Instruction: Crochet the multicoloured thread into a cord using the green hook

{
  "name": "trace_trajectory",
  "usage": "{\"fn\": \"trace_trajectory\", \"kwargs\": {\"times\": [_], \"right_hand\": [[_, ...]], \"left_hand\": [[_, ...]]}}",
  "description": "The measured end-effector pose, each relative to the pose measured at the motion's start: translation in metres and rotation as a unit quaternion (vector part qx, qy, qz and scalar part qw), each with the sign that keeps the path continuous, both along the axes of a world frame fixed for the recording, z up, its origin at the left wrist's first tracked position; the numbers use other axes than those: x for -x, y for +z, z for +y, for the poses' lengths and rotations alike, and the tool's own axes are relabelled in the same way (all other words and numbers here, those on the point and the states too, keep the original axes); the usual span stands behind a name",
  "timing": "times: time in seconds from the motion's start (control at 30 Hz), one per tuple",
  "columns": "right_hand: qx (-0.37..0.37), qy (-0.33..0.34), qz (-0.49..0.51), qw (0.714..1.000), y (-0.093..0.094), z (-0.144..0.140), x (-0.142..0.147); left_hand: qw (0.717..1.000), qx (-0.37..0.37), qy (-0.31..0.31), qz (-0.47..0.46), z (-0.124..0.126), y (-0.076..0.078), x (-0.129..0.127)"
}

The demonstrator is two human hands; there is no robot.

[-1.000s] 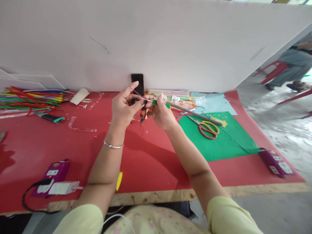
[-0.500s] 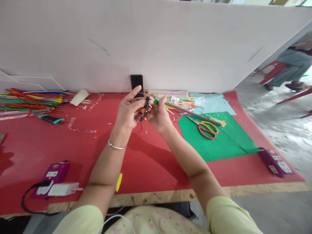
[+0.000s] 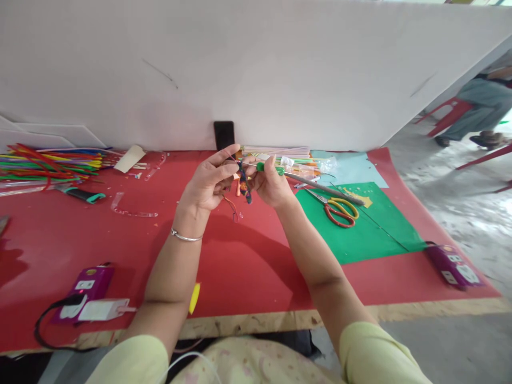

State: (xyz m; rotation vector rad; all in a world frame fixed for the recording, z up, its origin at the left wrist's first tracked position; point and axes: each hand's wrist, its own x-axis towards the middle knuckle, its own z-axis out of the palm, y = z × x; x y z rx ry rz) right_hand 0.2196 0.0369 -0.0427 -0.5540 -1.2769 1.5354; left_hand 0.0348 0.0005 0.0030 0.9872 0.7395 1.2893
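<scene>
I hold both hands up over the counter [image 3: 120,234], close together, just in front of the white board. My left hand [image 3: 206,184] has its fingers [image 3: 224,154] partly spread, the forefinger stretched out straight, while thumb and the other tips press on a small multicoloured tuft [image 3: 243,184] of dark blue, orange and red strands that hangs down between my hands. A thin thread [image 3: 232,205] trails from it toward the counter. My right hand [image 3: 274,186] has its fingers curled and pinching a green piece [image 3: 261,166] on a thin stick, right beside the tuft, so the two meet in the gap between my hands. I judge I keep them raised and tight like this so the loose strands stay gathered against the stick and do not slip apart.

The rest lies within easy reach. On the green sheet [image 3: 360,234] to my right rest the scissors [image 3: 340,210] with red and yellow handles, next to a long grey rod [image 3: 320,186]. Behind my hands is a clear packet [image 3: 298,162]; what it holds is too blurred to tell, though coloured strips show near it. Far left sits a heap of coloured sticks [image 3: 52,162], loose and not in any box. A black phone [image 3: 224,136] leans upright against the board. Purple power strips sit at the near left [image 3: 86,285] and far right [image 3: 454,266] of the counter.
</scene>
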Motion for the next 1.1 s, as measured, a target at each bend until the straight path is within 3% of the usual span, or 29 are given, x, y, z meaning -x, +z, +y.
{"fn": "trace_trajectory", "kwargs": {"times": [0.17,0.33,0.57,0.77,0.97,1.1], "right_hand": [[0.005,-0.013,0.001,1.0,-0.001,-0.002,0.003],[-0.016,-0.001,-0.038,0.999,0.0,-0.005,-0.003],[-0.019,-0.023,0.014,0.999,-0.002,-0.002,0.008],[-0.033,-0.006,-0.011,0.999,0.002,-0.003,0.007],[-0.039,-0.123,-0.014,0.992,-0.002,-0.009,0.02],[-0.033,-0.179,0.047,0.982,-0.017,-0.019,0.044]], "left_hand": [[0.997,-0.017,0.079,0.013,-0.001,-0.002,-0.005],[0.979,-0.092,0.176,0.051,0.002,-0.006,-0.007],[0.991,-0.058,0.115,0.023,0.002,-0.009,-0.007],[0.988,-0.068,0.132,0.051,0.002,-0.009,-0.007],[0.952,-0.134,0.252,0.109,0.003,-0.021,-0.02],[0.964,-0.112,0.235,0.045,0.002,-0.026,-0.033]]}}
